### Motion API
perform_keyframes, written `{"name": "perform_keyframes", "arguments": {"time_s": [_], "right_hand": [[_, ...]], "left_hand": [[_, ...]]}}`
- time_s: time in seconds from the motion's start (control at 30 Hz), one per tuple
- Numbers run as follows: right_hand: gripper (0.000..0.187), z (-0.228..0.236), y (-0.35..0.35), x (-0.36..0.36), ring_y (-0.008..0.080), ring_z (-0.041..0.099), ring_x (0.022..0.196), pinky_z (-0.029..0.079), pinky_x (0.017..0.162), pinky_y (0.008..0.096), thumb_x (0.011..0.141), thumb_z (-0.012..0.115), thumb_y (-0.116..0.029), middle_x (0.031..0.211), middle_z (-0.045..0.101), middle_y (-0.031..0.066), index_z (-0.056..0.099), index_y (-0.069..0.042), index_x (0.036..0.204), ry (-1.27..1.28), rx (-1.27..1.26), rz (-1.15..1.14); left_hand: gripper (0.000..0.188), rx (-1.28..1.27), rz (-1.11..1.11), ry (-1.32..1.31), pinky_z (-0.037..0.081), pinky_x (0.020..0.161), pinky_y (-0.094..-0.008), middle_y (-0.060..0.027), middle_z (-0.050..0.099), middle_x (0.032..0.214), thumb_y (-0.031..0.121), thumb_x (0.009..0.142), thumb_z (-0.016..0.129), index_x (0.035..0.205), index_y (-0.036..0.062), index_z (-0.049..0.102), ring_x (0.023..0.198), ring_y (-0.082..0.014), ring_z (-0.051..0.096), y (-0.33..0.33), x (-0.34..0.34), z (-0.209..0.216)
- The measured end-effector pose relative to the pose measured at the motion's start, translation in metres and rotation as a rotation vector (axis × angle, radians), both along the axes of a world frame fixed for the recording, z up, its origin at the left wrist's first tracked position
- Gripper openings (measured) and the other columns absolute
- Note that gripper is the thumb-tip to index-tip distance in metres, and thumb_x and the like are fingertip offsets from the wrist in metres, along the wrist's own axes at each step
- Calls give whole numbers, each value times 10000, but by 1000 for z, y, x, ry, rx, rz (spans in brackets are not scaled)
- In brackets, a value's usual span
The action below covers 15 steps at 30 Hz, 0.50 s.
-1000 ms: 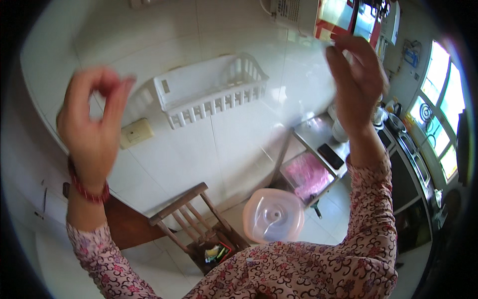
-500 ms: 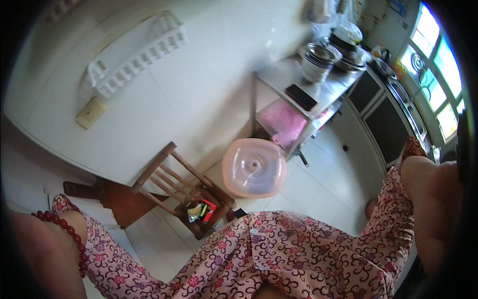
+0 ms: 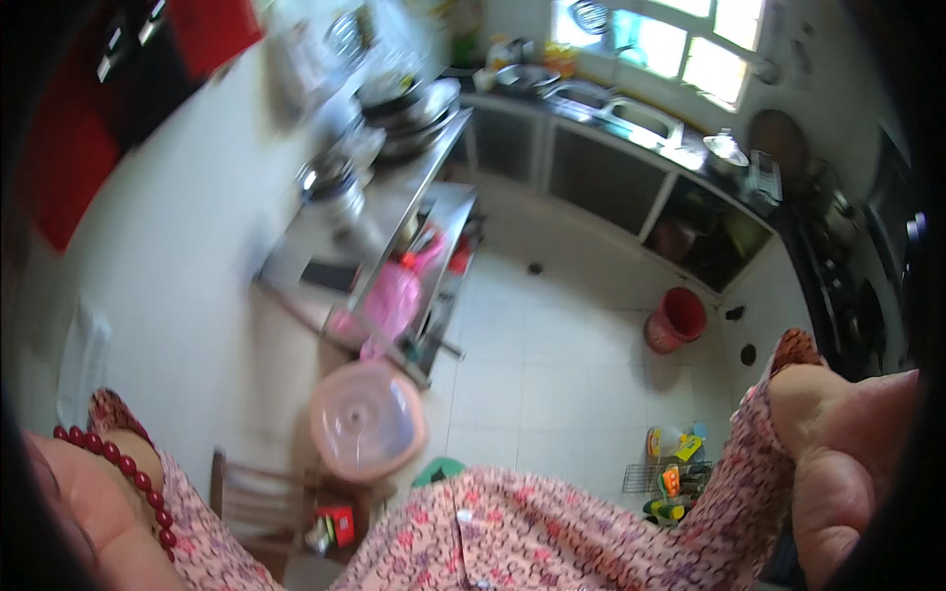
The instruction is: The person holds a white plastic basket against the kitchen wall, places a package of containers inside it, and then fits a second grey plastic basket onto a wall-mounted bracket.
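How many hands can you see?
2. The left hand is low at the picture's left, with a red beaded bracelet at its wrist; the right hand is low at the right. Parts of both are hidden.

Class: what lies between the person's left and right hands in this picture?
In the head view, between left hand and right hand come a slatted wooden chair, the floral shirt front and a wire rack.

Bright window, tiled floor, cabinets
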State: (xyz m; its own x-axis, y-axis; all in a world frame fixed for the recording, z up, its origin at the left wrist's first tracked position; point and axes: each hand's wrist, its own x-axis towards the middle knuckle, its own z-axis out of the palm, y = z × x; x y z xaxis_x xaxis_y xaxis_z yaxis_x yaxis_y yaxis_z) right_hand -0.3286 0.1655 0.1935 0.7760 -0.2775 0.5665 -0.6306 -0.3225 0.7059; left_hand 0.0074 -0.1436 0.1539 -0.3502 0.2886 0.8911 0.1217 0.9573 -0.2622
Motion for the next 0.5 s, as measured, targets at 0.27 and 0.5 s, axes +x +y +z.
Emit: {"name": "perform_keyframes", "arguments": {"time_s": [0.27, 0.5], "right_hand": [[236, 37, 185, -248, 237, 581, 821, 507, 760, 368, 924, 399, -194, 924, 587, 140, 541, -19, 996, -41, -126, -330], [196, 3, 191, -335, 227, 577, 811, 500, 748, 357, 911, 437, -159, 915, 588, 130, 551, -20, 990, 80, -33, -536]], "left_hand": [[384, 265, -129, -60, 454, 494, -255, -134, 602, 814, 297, 855, 380, 1001, -42, 484, 613, -186, 564, 94, -365, -17], [293, 265, -453, -14, 464, 531, -257, -134, 611, 833, 214, 844, 431, 969, -39, 510, 647, -188, 577, 80, -550, -89]]}}
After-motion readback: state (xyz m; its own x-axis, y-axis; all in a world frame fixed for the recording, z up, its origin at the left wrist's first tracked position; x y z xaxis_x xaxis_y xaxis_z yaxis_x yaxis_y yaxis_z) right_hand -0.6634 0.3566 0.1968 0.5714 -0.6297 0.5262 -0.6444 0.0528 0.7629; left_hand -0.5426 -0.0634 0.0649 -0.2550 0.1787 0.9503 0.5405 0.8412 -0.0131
